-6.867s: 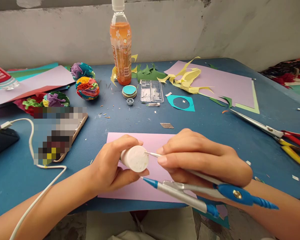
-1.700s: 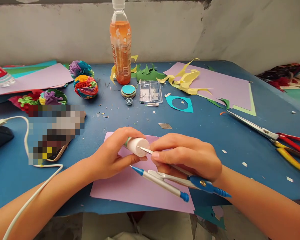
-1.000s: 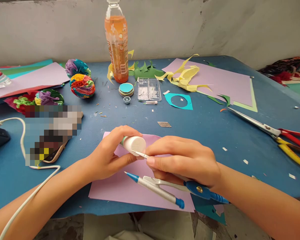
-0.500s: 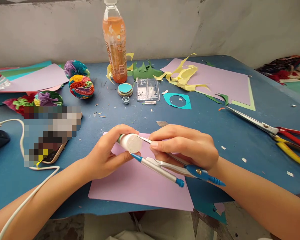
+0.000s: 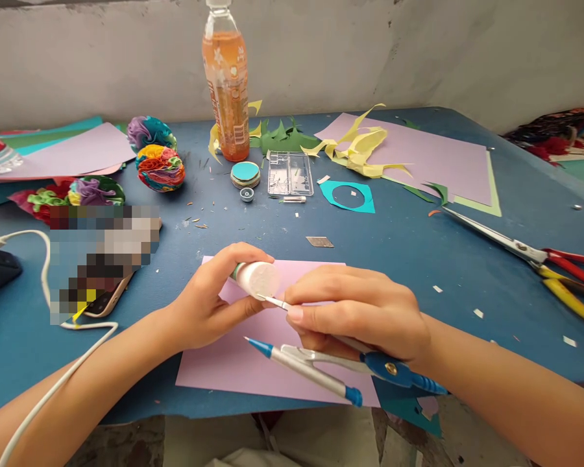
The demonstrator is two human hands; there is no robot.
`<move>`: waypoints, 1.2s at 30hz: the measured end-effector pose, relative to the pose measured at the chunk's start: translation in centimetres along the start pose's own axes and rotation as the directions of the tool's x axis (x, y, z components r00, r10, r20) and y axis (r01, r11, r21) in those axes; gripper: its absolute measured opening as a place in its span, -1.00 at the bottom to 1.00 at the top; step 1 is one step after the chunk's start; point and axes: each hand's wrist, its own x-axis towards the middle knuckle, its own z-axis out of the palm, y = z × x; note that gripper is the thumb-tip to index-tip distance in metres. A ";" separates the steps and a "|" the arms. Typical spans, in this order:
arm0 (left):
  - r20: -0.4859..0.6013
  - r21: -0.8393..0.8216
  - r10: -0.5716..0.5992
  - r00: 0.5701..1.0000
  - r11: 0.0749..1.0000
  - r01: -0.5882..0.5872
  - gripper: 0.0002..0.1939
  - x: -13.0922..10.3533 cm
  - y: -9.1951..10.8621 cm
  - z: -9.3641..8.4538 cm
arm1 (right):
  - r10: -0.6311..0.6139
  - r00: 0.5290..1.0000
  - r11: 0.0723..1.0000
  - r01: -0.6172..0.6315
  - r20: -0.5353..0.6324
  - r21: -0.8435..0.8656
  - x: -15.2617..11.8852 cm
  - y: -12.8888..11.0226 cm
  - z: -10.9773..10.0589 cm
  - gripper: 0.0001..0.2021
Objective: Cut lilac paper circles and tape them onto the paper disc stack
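Clamping a white cylinder (image 5: pixel 250 279) between thumb and fingers of the left hand (image 5: pixel 207 301), holding it just above the lilac paper (image 5: pixel 233 370). Pinching a compass (image 5: pixel 340 362) in the right hand (image 5: pixel 360 318), setting its metal point (image 5: pixel 274 302) by the cylinder's lower rim, letting the pencil leg (image 5: pixel 311 374) hang over the paper. Probably weighing little, feeling stiff, perhaps slipping on smooth sides — so calling for a hold around the barrel, clear of the sharp point. Hiding the cylinder's far end inside the left palm, covering part of the compass behind the right fingers — not telling contact from near-contact at the point.
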 end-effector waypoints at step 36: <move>-0.014 0.031 0.007 1.000 0.999 -0.007 -0.67 0.0 0.0 0.0 | 0.011 1.000 1.000 -0.011 0.022 0.008 0.3 -0.6 -0.3 -0.85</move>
